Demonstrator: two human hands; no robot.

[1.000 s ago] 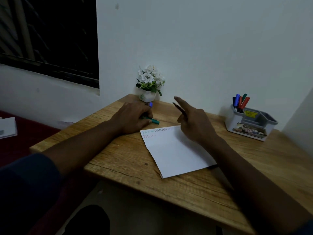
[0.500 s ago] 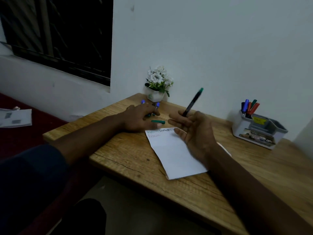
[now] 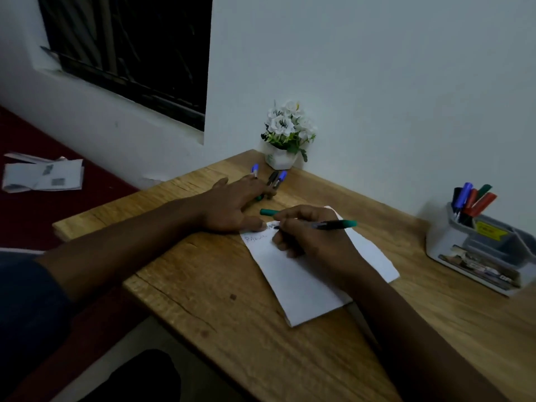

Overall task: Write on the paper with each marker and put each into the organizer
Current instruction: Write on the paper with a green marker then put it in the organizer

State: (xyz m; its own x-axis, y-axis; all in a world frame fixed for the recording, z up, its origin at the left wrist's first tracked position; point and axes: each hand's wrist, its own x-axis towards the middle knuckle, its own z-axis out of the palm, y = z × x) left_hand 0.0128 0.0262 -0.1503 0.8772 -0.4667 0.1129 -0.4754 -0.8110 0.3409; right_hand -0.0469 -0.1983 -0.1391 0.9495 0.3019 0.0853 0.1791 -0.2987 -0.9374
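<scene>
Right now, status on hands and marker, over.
Right hand gripping green marker, tip on paper. Left hand flat, pinning the corner. Organizer path clear.

We found bare table between the paper and the organizer, while loose markers and a flower pot crowded the far corner.

One head-worn wide view — looking forward and down, close over the desk, dim, perhaps angled rightward.
</scene>
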